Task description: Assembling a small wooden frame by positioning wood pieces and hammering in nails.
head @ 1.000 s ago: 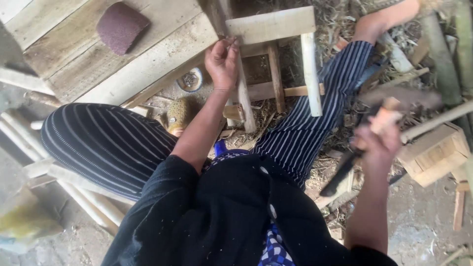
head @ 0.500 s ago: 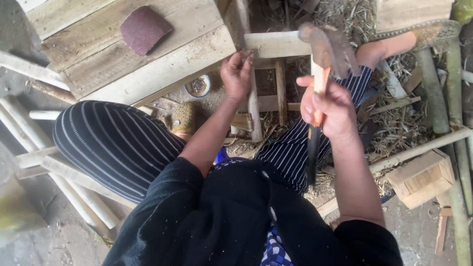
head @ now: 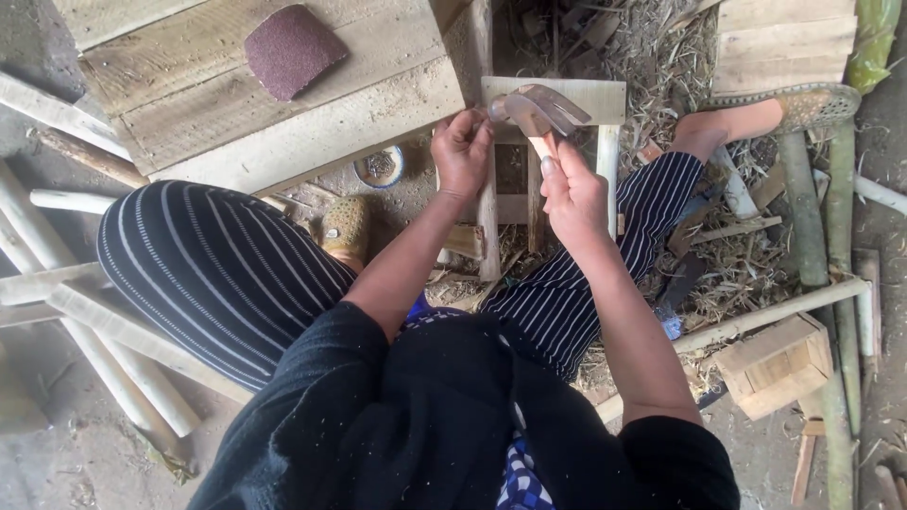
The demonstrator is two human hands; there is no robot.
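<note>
The hammer sits at 12 o'clock, its head over a small wooden frame. The right hand grips its handle to hit. The left hand pinches the frame's corner, likely steadying it.

**A Count of What Lies Around Me**

I count my two hands, the left hand and the right hand, and one hammer. There is one small wooden frame in front of me. One sheet of sandpaper lies on one plank table. I see one little round tin on the ground and one small wooden box. I have two shoes, one green shoe and one at my far foot.
</note>
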